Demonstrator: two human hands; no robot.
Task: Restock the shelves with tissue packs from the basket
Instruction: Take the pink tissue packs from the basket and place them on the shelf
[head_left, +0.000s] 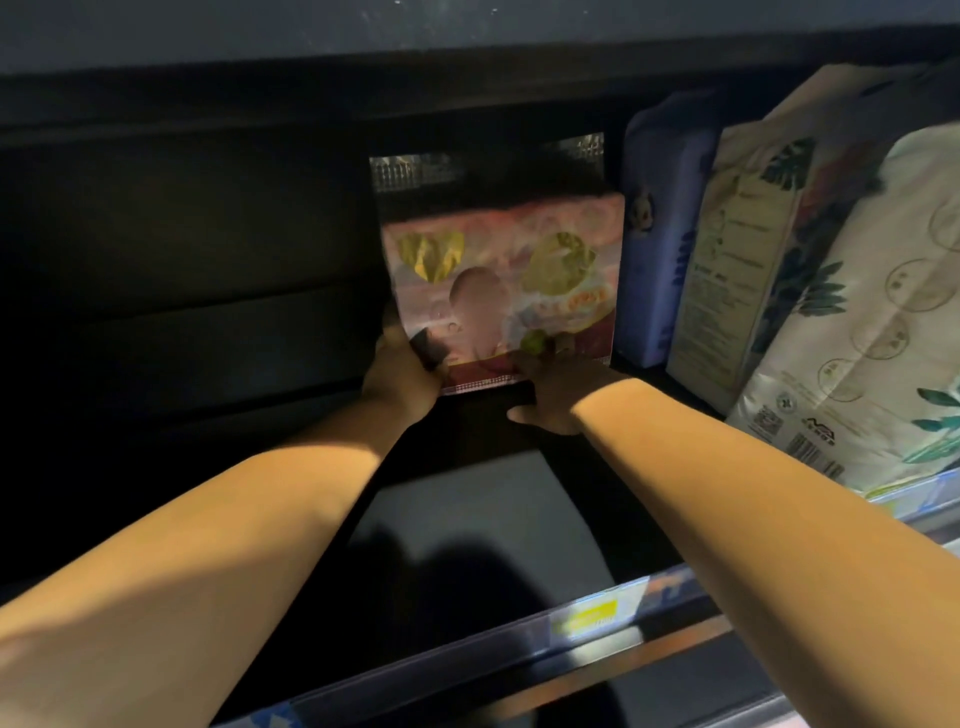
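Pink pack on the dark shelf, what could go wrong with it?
The left hand and right hand are only at the bottom edge of the pink pack, so its top might tip forward. It stands right beside the blue pack, so pushing might snag or nudge that.

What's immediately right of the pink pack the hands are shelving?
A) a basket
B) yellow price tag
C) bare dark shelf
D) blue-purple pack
D: the blue-purple pack stands upright just right of the pink pack, with white leaf-print packs beyond it.
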